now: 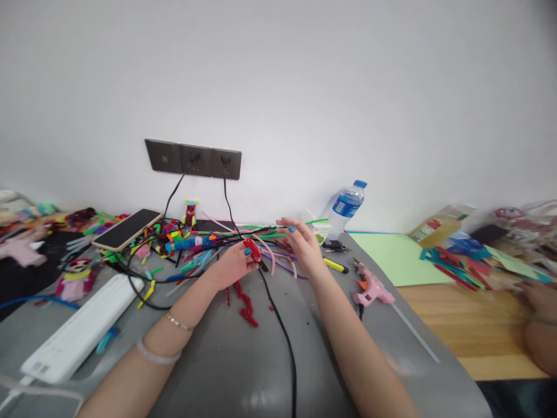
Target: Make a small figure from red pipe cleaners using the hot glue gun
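My left hand is closed in a pinch round a small red fuzzy pipe-cleaner piece above the grey table. My right hand reaches forward with fingers stretched out over a heap of coloured pipe cleaners, close to a pink strand. Red pipe-cleaner scraps lie on the table just below my left hand. A black cable runs between my arms toward the wall sockets.
A pink glue gun, yellow marker and water bottle stand right of my hands. A white power strip, phone and small craft figures lie left. Green paper and another person's hand are at right.
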A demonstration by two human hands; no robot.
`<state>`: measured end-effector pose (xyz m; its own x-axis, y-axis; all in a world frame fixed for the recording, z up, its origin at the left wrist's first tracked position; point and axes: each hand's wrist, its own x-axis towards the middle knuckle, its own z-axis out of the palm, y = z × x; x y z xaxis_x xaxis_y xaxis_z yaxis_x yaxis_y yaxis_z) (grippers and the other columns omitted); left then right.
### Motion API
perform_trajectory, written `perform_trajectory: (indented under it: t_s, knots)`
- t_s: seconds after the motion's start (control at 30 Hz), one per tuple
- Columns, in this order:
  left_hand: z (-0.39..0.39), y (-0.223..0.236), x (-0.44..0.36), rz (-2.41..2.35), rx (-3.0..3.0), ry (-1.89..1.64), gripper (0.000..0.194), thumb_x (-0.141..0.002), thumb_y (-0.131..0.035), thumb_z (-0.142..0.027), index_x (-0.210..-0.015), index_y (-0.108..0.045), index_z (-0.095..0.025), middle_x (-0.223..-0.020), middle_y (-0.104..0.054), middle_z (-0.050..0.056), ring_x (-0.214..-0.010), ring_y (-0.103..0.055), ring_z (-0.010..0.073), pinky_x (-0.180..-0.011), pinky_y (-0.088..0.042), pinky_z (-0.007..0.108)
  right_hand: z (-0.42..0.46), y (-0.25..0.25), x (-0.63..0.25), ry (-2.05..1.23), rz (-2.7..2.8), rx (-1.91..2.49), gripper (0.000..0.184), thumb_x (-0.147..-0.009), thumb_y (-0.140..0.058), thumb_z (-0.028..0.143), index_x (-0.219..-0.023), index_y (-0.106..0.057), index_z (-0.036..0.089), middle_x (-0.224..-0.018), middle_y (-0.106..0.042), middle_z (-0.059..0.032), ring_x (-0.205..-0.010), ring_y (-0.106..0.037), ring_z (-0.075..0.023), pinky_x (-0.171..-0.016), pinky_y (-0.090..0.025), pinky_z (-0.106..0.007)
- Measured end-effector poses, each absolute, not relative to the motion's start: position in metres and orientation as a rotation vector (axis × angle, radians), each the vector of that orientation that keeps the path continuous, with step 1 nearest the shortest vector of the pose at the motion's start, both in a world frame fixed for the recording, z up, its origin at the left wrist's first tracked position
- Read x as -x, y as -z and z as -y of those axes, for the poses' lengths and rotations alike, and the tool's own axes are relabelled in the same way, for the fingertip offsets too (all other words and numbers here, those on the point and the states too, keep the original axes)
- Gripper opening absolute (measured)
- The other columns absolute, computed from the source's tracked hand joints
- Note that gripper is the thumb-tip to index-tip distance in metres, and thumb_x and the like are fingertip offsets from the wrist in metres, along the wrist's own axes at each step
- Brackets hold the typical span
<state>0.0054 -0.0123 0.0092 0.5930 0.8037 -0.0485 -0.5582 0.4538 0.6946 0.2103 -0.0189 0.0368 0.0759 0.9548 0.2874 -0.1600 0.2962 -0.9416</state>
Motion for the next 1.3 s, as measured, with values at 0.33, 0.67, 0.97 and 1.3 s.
perform_trajectory:
  t_s: [0.33,0.67,0.97,1.3]
  knots:
    - [0.008,-0.003,-0.002,-0.396,-0.712,-0.913,0.034,-0.062,-0.09,-0.022,-0.086,-0.067,-0.016,-0.083,-0.071,0.002,-0.076,-0.065,0.0151,-0.073,-0.052,0.03,0.138,-0.076,-0.339,-0.859,1.36,1.957,0.032,-0.083,-0.061,0.043,-0.1,-0.07,0.018,-0.059,-0.065,-0.0019,-0.049,-0.058,-0.0151,-0.047,-0.046,-0.025]
    - [0.014,-0.011,-0.004,-0.485,-0.714,-0.921,0.029,-0.067,-0.086,-0.017,-0.09,-0.068,-0.018,-0.078,-0.07,0.001,-0.072,-0.064,0.0136,-0.07,-0.051,0.027,0.147,0.015,-0.377,-0.465,1.227,1.994,0.024,-0.075,-0.058,0.043,-0.065,-0.064,0.021,-0.055,-0.063,-0.0016,-0.045,-0.052,-0.0154,-0.043,-0.038,-0.027]
    - [0.014,-0.014,-0.009,-0.561,-0.749,-0.907,0.03,-0.059,-0.091,-0.017,-0.08,-0.069,-0.016,-0.079,-0.07,0.002,-0.07,-0.063,0.0122,-0.07,-0.051,0.026,0.177,0.03,-0.378,-0.265,0.714,1.696,0.035,-0.06,-0.072,0.048,-0.078,-0.06,0.02,-0.059,-0.058,0.0014,-0.05,-0.057,-0.0159,-0.046,-0.048,-0.028]
    - [0.008,-0.011,-0.011,-0.545,-0.725,-0.928,0.033,-0.057,-0.092,-0.022,-0.078,-0.066,-0.017,-0.073,-0.069,0.0,-0.065,-0.063,0.012,-0.065,-0.049,0.025,0.176,-0.018,-0.33,-0.467,0.456,1.168,0.065,-0.05,-0.092,0.044,-0.103,-0.062,0.022,-0.09,-0.072,-0.0009,-0.059,-0.064,-0.0088,-0.051,-0.053,-0.015]
